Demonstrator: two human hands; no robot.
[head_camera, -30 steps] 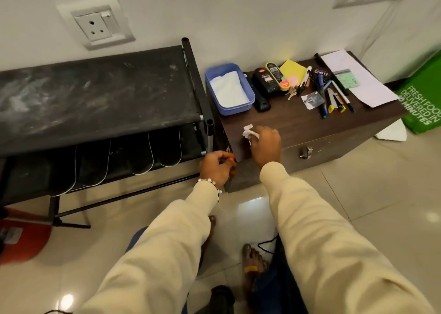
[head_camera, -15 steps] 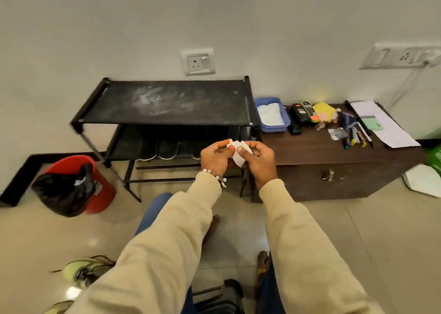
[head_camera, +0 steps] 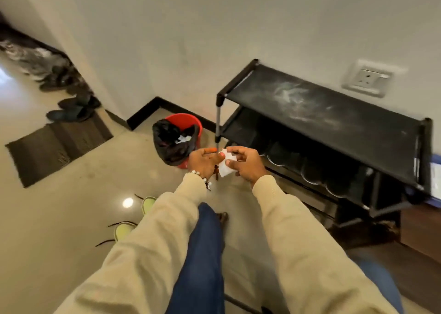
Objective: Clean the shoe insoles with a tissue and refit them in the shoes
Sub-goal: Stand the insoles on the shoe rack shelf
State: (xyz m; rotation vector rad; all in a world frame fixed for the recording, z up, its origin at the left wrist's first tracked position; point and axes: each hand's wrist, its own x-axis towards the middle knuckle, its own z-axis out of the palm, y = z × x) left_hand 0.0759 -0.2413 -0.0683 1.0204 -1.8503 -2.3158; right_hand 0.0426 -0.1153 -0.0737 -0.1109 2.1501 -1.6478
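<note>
A: Light is soft and even indoors; the floor shines, with one round white glare spot left of the shoe rack, and a bright patch at the far upper left edge.

B: Shadows?

A: Deep under the shoe rack's top shelf, faint elsewhere.

B: Sharpness?

A: Motion blur smears the shoe rack's right end and the footwear far to its left. Wide-angle bending curves the wall lines near the borders
</note>
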